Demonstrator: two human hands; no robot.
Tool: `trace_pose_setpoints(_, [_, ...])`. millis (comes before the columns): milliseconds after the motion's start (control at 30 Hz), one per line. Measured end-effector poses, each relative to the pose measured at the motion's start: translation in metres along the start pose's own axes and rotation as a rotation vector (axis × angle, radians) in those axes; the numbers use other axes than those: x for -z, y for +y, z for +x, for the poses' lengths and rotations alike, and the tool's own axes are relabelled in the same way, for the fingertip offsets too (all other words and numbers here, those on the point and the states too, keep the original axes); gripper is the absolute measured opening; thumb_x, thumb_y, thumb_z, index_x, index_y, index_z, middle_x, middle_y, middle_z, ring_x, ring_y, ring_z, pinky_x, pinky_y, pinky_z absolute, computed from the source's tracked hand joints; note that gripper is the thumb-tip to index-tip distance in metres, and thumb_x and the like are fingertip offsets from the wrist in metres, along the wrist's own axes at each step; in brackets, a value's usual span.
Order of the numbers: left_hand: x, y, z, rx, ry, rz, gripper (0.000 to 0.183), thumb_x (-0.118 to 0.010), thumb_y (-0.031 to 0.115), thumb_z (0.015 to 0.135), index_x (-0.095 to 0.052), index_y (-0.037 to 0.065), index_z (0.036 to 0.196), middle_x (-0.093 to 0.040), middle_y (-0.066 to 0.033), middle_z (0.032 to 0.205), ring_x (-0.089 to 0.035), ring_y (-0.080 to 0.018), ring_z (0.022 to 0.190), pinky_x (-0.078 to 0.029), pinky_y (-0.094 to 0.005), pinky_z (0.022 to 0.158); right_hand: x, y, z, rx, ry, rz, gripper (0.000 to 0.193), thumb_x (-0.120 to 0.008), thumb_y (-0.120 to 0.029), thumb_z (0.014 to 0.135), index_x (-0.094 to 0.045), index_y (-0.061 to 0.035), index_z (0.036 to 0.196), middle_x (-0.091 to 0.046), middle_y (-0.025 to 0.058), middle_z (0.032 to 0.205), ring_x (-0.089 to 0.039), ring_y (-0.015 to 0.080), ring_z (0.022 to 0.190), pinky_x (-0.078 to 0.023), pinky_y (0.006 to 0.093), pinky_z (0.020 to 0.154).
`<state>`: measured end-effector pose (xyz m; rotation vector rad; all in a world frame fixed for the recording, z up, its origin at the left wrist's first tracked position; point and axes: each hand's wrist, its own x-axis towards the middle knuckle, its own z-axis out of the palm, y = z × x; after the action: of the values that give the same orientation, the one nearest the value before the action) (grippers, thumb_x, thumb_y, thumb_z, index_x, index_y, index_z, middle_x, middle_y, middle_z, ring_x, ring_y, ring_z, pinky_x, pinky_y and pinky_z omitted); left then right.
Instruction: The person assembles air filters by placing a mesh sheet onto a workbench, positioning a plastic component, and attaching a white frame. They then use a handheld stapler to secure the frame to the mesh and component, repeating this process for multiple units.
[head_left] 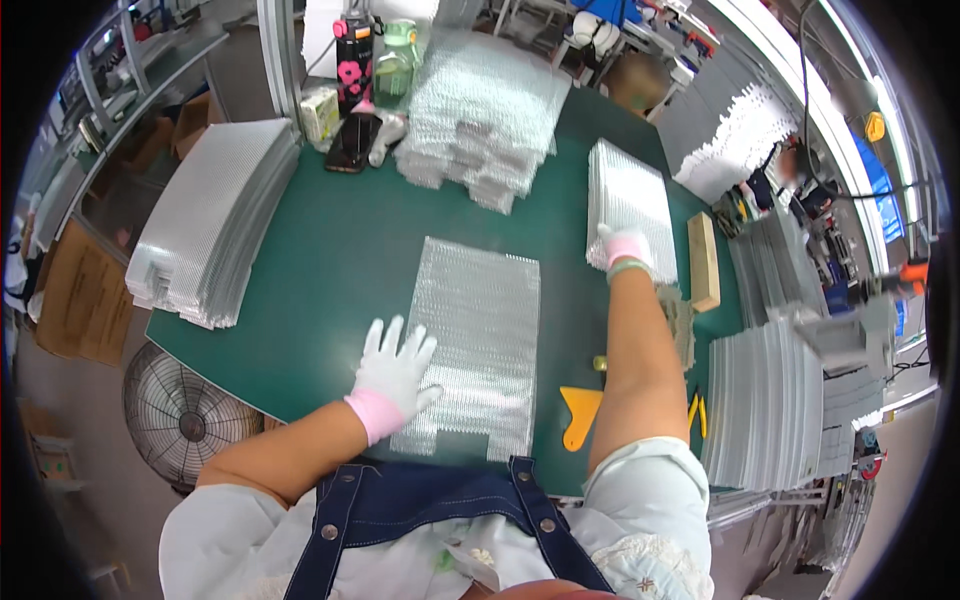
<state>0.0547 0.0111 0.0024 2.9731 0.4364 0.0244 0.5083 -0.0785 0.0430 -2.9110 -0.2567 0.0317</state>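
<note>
A silvery, ribbed sheet (477,330) with a notch in its near edge lies flat on the green table in front of me. My left hand (392,375), in a white glove with a pink cuff, rests with fingers spread on the sheet's left edge. On the right, my right hand (624,247), gloved the same way, touches the near left part of a stack of similar sheets (632,195). Its fingers blend into the bright sheets, so their grip is hard to make out.
A tall stack of ribbed sheets (215,210) stands left; a clear, bumpy pile (485,110) sits at the back. Nearby are a phone (353,141) and a green bottle (396,68). A wooden block (703,262) and yellow scraper (578,415) lie right. A fan (190,425) stands below left.
</note>
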Motion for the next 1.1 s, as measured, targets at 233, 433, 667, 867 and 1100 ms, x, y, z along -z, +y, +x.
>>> trace_pose_setpoints(233, [-0.006,0.0,0.002,-0.016,-0.032,0.032,0.075,-0.056,0.051,0.092,-0.041,0.0,0.145,-0.042,-0.0189,0.15,-0.027,-0.0392,0.145,-0.012,-0.0563,0.12,0.032,-0.009,0.009,-0.011,0.042,0.069,0.079,-0.072,-0.058,0.075,-0.062,-0.0004,0.127,-0.062,0.0224,0.131,-0.061,0.036,0.119,-0.047,0.0437,0.102])
trace_pose_setpoints(433, [0.0,0.004,0.008,-0.037,-0.069,0.086,0.076,-0.057,0.052,0.091,-0.041,-0.001,0.144,-0.043,-0.0187,0.149,-0.028,-0.0389,0.145,-0.012,-0.055,0.121,0.075,0.0,-0.002,-0.014,0.112,0.088,0.075,-0.069,-0.057,0.079,-0.063,0.0033,0.124,-0.062,0.0262,0.127,-0.06,0.0366,0.12,-0.046,0.0434,0.102])
trace_pose_setpoints(667, [0.023,0.001,0.018,-0.039,-0.175,0.097,0.076,-0.063,0.055,0.085,-0.05,0.003,0.138,-0.05,-0.0164,0.144,-0.035,-0.0389,0.141,-0.012,-0.057,0.12,0.098,0.016,0.006,0.016,0.593,0.418,0.059,-0.057,-0.053,0.088,-0.069,0.0024,0.103,-0.071,0.0247,0.101,-0.069,0.0374,0.098,-0.051,0.0433,0.09])
trace_pose_setpoints(867, [0.031,-0.003,0.026,-0.063,-0.253,0.15,0.078,-0.069,0.06,0.077,-0.057,0.007,0.133,-0.056,-0.0125,0.135,-0.041,-0.0371,0.136,-0.011,-0.057,0.121,0.115,0.055,-0.019,0.091,0.81,1.035,0.046,-0.065,-0.037,0.094,-0.065,0.006,0.108,-0.071,0.0134,0.097,-0.068,0.0212,0.089,-0.053,0.032,0.083])
trace_pose_setpoints(1100, [0.06,0.012,0.027,-0.101,-0.058,0.097,0.092,-0.077,0.058,0.07,-0.049,0.006,0.14,-0.054,-0.0187,0.126,-0.043,-0.0381,0.13,-0.015,-0.0566,0.119,0.076,0.067,-0.168,0.539,0.459,1.554,0.027,-0.056,-0.011,0.1,-0.056,0.0084,0.12,-0.064,0.0172,0.12,-0.064,0.0212,0.109,-0.05,0.034,0.1])
